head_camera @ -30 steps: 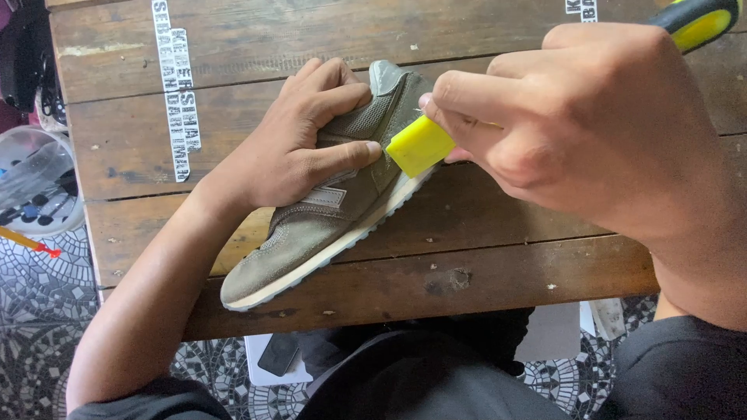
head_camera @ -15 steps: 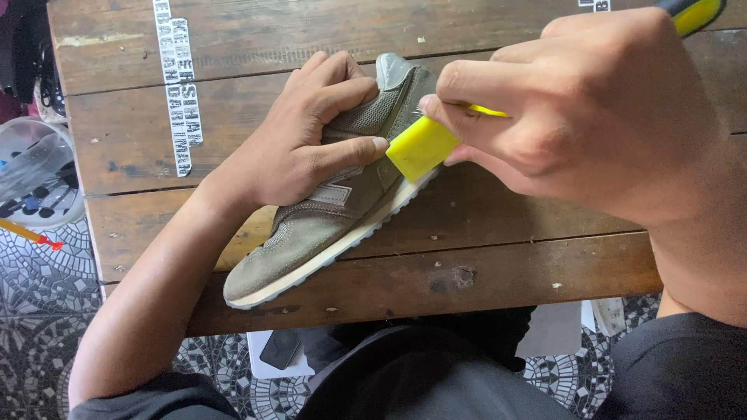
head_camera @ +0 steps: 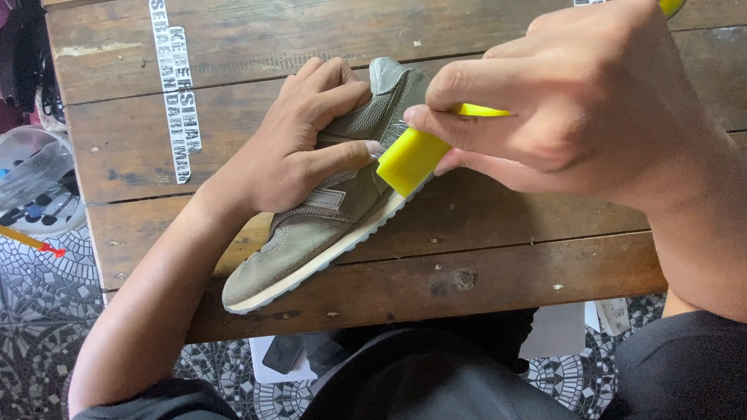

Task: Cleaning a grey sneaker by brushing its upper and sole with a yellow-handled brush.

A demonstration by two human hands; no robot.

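An olive-grey sneaker (head_camera: 327,225) lies on its side on a wooden table (head_camera: 498,264), slanting from the near edge up toward the middle. Its upper is soft suede at the toe and open mesh at the heel, with a smoother stitched panel between them; a pale rubber sole runs along the lower side as a thin, ribbed strip.

The left hand (head_camera: 299,144) lies over the middle of the shoe, fingers curled across the mesh and thumb pressed along the side panel, pinning it to the boards. The right hand (head_camera: 576,109) is clenched around a yellow brush (head_camera: 412,159), a glossy plastic tool with a blocky rectangular head; that head touches the shoe's side just above the sole, beside the left thumb.

The table is made of worn dark planks, scratched, grooved and flecked with crumbs, with 1 knot hole near the front edge. A white strip of printed lettering (head_camera: 175,89) runs across the planks at the left. Past the table's left edge a clear plastic tub (head_camera: 35,179) of small items sits on the patterned black-and-white tile floor (head_camera: 39,311).
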